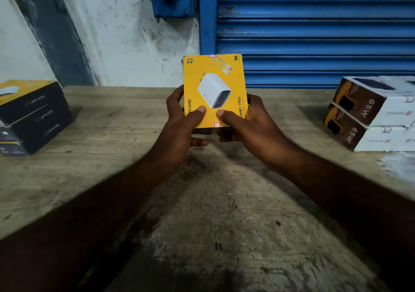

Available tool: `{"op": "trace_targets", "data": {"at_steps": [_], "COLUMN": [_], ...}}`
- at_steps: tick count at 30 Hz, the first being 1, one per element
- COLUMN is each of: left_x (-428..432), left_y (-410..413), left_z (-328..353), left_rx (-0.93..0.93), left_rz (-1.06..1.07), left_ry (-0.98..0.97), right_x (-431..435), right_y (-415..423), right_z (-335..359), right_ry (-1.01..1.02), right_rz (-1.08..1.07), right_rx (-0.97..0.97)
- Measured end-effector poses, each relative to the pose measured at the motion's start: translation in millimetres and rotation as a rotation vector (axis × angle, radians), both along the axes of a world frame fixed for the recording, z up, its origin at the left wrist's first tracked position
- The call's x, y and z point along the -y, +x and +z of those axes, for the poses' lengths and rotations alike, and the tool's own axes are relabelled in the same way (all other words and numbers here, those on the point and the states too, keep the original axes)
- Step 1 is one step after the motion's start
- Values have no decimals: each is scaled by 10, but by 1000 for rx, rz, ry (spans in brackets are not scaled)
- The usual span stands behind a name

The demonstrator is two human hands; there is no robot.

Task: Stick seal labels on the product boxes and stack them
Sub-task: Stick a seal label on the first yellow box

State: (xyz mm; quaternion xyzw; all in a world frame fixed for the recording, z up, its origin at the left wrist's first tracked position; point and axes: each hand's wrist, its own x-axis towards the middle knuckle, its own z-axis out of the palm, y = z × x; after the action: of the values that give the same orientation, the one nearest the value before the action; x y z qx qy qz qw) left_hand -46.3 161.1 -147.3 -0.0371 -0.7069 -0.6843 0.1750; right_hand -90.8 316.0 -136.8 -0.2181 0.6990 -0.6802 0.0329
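Left hand (179, 123), right hand (249, 123), both grips clasping yellow box (213, 89)

**Inspector:** Your yellow box (214, 89), printed with a white charger, faces you, tilted back and gripped by your left hand (186, 121) and right hand (244, 121).

**Operator:** Seals?

**Inspector:** A far seal label (212, 56) and a near seal label (217, 124), both white with red edges. Dark boxes (33, 114) are stacked at your left, 65W boxes (370, 114) two high at your right.
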Motion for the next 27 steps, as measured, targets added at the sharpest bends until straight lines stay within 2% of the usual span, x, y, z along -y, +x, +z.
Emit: {"op": "trace_targets", "data": {"at_steps": [11,23,27], "left_x": [-8,25,24], "left_y": [9,-37,-49], "left_z": [-36,-17,-21], "left_rx": [-30,14,26], "left_rz": [70,73,37], "left_ry": [-140,-15,34], "right_x": [-16,3,4], "right_y": [20,-11,-24], "right_z": [46,-15,-40], "right_ry": [-61,28,3], "right_rz": [47,39,31], "right_rx": [101,19,25]}}
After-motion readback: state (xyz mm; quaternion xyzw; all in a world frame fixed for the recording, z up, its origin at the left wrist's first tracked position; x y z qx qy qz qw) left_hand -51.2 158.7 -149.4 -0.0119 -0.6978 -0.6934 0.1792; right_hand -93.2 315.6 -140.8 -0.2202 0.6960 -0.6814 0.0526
